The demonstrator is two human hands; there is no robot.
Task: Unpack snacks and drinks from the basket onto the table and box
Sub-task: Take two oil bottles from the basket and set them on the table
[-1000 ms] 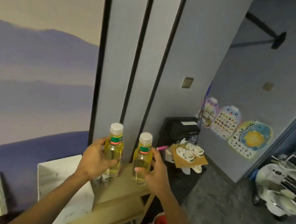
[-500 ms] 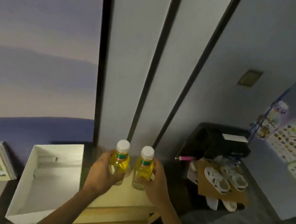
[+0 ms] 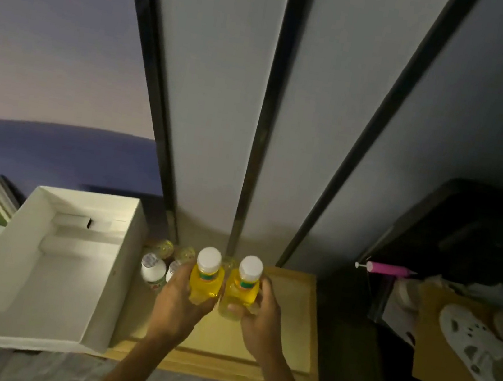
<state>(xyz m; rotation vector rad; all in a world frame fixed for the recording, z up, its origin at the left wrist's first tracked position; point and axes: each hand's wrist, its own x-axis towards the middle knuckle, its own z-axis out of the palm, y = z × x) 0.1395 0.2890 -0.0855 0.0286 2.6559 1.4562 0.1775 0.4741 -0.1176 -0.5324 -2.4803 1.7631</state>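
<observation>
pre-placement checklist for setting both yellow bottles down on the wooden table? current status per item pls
1. Left hand grip on left yellow bottle: ok, fingers wrapped around the body.
2. Right hand grip on right yellow bottle: ok.
3. Both bottles upright, white caps on: ok.
4. Free space on the wooden table under and to the right of the bottles: ok, bare wood there.
5. Clearance from the small bottles already standing at the table's back left: cannot tell, the left hand hides part of them.
6. Bottle bases touching the table: cannot tell, hands cover them.
</observation>
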